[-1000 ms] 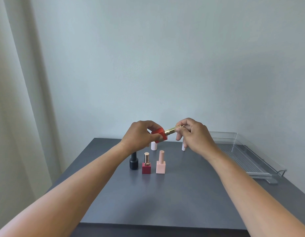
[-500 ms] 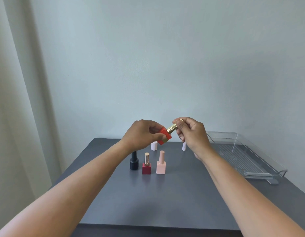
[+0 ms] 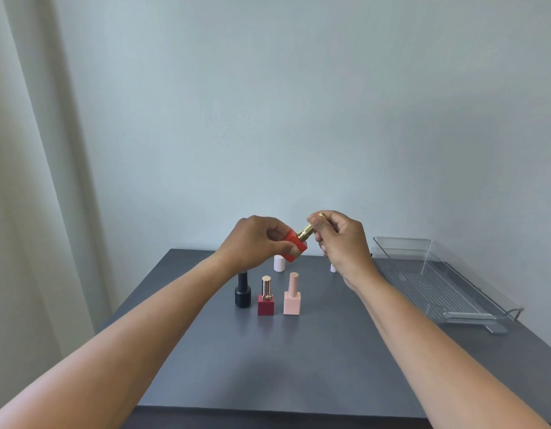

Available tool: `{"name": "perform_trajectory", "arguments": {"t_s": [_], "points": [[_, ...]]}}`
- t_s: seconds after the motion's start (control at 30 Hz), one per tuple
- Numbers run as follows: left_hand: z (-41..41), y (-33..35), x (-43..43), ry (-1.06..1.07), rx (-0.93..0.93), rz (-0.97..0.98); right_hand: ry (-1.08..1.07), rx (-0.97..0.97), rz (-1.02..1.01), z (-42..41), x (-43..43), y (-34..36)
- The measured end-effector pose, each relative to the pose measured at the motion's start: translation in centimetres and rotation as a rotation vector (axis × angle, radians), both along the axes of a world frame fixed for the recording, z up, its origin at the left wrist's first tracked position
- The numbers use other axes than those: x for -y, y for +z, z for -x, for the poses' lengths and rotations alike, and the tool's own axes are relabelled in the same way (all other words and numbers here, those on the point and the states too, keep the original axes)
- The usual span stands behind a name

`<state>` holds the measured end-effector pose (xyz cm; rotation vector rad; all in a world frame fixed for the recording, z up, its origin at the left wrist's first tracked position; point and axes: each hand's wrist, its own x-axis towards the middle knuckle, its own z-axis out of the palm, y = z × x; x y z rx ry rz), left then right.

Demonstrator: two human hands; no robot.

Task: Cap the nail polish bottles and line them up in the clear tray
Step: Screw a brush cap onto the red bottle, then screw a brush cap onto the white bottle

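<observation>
My left hand (image 3: 255, 239) grips a red square nail polish bottle (image 3: 295, 246), held tilted above the table. My right hand (image 3: 340, 239) pinches its gold cap (image 3: 308, 231), which sits on the bottle's neck. Below stand three capped bottles in a row: a black one (image 3: 242, 291), a dark red one with a gold cap (image 3: 265, 297) and a pale pink one (image 3: 292, 295). A white bottle (image 3: 279, 263) stands behind them, and another small white piece (image 3: 333, 267) is partly hidden by my right wrist. The clear tray (image 3: 428, 280) lies at the right with nothing in it.
The dark grey table (image 3: 299, 360) ends at a front edge near my forearms. A pale wall stands right behind it and a curtain (image 3: 29, 181) hangs at the left. The tray reaches close to the table's right edge.
Both hands have lifted slightly and the red bottle has tilted more upright. My right fingers have shifted on the gold cap, which now sits closer onto the bottle.
</observation>
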<state>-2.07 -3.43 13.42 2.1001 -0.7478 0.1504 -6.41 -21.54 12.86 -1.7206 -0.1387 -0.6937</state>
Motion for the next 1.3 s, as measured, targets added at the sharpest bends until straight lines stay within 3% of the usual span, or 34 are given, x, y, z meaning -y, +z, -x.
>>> {"name": "perform_trajectory", "arguments": {"t_s": [0.1, 0.3, 0.57, 0.97, 1.3], "points": [[-1.2, 0.1, -0.8, 0.016, -0.043, -0.003, -0.003, -0.010, 0.045, 0.0, 0.4, 0.1], [-5.0, -2.5, -3.7, 0.266, -0.097, 0.139, -0.127, -0.067, 0.182, -0.4, 1.9, -0.6], [-9.7, -8.6, -5.3, 0.441, -0.246, 0.092, -0.193, -0.288, 0.421, -1.5, 3.2, -4.6], [-13.5, -12.1, -3.9, 0.500, -0.317, -0.020, -0.130, -0.362, 0.499, -2.4, 3.4, -7.1], [-13.9, -12.2, -3.0, 0.596, -0.225, -0.165, -0.085, -0.367, 0.428, -2.8, 3.8, -7.5]]}}
